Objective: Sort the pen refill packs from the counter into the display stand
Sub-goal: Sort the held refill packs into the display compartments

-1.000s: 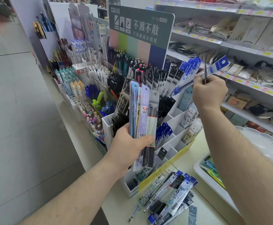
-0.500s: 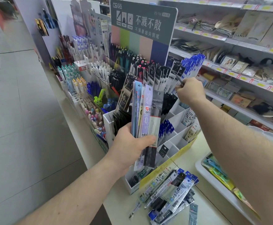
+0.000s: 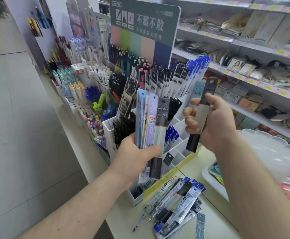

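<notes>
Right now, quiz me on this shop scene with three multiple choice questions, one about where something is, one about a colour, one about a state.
1. Where does the loose pile of refill packs lie?
A. on the counter in front of the display stand
B. on the floor
C. on the top wall shelf

2. What colour is the top of the pack in the right hand?
A. yellow
B. black
C. pink

3. What is the left hand doing?
A. hanging idle
B. pressing flat on the counter
C. gripping a bundle of packs upright

Answers: 1 A, the pile sits on the counter at the foot of the display stand. 2 B, its header is dark. 3 C, fingers curl round the bundle.
</notes>
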`<state>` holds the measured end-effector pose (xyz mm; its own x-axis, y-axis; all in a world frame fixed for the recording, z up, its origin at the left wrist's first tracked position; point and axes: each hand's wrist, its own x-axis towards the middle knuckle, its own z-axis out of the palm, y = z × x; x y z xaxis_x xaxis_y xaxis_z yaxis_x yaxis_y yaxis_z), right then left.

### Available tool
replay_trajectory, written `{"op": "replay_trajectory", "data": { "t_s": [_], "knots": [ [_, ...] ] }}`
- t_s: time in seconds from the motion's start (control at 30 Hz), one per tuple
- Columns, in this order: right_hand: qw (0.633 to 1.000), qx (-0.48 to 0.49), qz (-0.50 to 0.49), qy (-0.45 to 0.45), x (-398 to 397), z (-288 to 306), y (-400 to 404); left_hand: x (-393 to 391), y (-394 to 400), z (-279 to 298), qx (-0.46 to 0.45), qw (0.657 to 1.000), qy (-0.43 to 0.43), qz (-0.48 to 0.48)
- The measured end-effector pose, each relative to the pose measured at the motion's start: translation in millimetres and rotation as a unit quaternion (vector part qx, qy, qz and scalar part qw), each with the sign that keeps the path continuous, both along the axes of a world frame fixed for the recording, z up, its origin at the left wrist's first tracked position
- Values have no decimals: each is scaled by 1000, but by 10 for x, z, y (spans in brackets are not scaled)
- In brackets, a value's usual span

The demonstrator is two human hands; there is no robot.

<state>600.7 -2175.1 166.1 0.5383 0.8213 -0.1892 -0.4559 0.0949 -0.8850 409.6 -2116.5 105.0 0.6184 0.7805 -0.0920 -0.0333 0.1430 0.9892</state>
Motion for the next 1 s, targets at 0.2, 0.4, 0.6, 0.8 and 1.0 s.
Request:
{"op": "replay_trajectory", "data": {
  "t_s": [0.2,0.4,0.6,0.8,1.0],
  "knots": [
    [998,-2,-65,8,-422,-187,-262,44,-76,-76,-7,1000,7,-9],
    [982,-106,-129,-90,-676,-380,-217,94,-150,-139,-6,999,37,-14],
    [947,-86,-216,-221,-771,-500,-165,126,-216,-120,16,999,40,-23],
    [928,-89,-237,-272,-772,-582,-138,146,-248,-67,27,997,1,-73],
    [944,-90,-200,-248,-785,-626,-146,89,-187,-80,35,997,32,-64]
  ]
}}
